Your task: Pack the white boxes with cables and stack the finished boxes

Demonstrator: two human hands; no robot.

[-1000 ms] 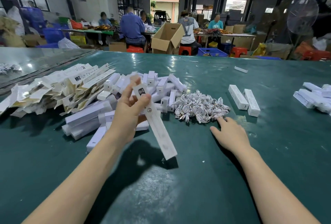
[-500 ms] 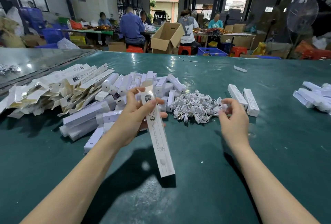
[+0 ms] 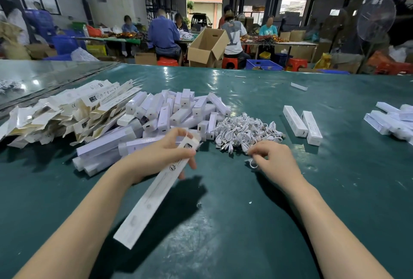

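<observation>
My left hand (image 3: pixel 163 156) grips the top end of a long white box (image 3: pixel 147 198), which slants down toward me over the green table (image 3: pixel 234 234). My right hand (image 3: pixel 274 162) pinches a small coiled white cable (image 3: pixel 253 164) just in front of the heap of white cables (image 3: pixel 245 132). Behind my left hand lies a pile of white boxes (image 3: pixel 178 111), some long ones at its near left. Two white boxes (image 3: pixel 302 123) lie side by side to the right of the cables.
Flat, unfolded box sleeves (image 3: pixel 67 111) are heaped at the left. More white boxes (image 3: pixel 393 120) sit at the right edge. One loose box (image 3: pixel 299 86) lies farther back. Beyond the table, people sit at benches by an open cardboard carton (image 3: pixel 207 47).
My right hand has drawn back from the cable heap toward me with one cable pinched. The box in my left hand has tilted so its lower end points left.
</observation>
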